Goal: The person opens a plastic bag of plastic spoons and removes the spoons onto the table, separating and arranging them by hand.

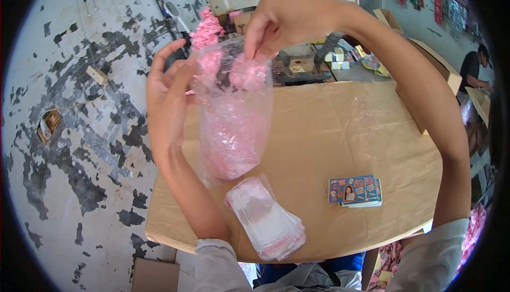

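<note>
Clear plastic bag (239, 100) of pink pieces (234, 140), upright over left part of paper-covered table (313, 132), hiding some of it. Left hand (171, 82) grips bag's left rim, one finger raised; right hand (284, 23) pinches its mouth. Packet stack (265, 217) near bag's base; card stack (351, 190) rightward, well apart. Right forearm (417, 82) partly blocks cardboard box (445, 64). Co-worker (472, 70) far right.

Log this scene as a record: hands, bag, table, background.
Left hand: holding the clear plastic bag at its left side, near the top
Right hand: pinching the bag's upper part
Bag contents: pink pieces
Table: brown, wrinkled on top
On table: stack of clear packets, left; stack of blue cards, right
Background: person at far right
</note>
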`<state>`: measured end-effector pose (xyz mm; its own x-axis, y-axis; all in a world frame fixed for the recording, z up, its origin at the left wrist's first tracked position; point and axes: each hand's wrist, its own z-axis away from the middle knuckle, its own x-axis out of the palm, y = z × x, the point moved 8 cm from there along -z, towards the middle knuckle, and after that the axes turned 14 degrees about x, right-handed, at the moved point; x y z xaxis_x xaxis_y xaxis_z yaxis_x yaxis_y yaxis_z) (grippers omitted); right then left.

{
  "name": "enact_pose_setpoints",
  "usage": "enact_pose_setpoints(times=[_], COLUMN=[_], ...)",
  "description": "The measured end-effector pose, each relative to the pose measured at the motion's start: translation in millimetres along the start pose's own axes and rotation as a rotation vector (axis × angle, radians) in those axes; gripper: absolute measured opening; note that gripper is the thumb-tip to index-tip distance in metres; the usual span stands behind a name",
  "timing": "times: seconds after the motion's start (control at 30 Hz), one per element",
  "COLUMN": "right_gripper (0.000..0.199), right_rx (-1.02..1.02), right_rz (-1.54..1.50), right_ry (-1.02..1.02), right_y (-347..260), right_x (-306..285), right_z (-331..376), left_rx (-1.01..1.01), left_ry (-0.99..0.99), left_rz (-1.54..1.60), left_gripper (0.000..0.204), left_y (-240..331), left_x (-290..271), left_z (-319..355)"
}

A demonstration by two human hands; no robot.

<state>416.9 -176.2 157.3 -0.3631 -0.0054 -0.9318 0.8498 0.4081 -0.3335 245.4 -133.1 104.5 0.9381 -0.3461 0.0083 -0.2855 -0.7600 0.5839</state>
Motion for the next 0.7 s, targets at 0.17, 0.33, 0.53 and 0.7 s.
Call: enact_pose_setpoints(times=[0.17,0.33,0.53,0.7], right_gripper=[0.012,0.015,0.017,0.051], right_rx=[0.116,0.405,0.639,0.604], right_rz=[-0.359,-0.588,0.271,-0.062], right_ry=[0.363,0.420,0.337,0.346], right_y=[74.2,187.6,250.1,207.5], right_x=[-9.7,63.7,131.8,157.9], right_z=[92.0,202.4,298.8,299.7], left_rx=[0.018,0.024,0.074,0.093], left_ry=[0.006,0.001,0.022,0.094], left_rz=[-0.118,-0.180,-0.298,-0.349], left_gripper=[0.041,0.043,0.044,0.045], left_y=[-7.0,1.2,-3.6,5.9], left_x=[-5.3,9.4,13.2,-2.3], left_z=[0.3,4.7,3.0,4.5])
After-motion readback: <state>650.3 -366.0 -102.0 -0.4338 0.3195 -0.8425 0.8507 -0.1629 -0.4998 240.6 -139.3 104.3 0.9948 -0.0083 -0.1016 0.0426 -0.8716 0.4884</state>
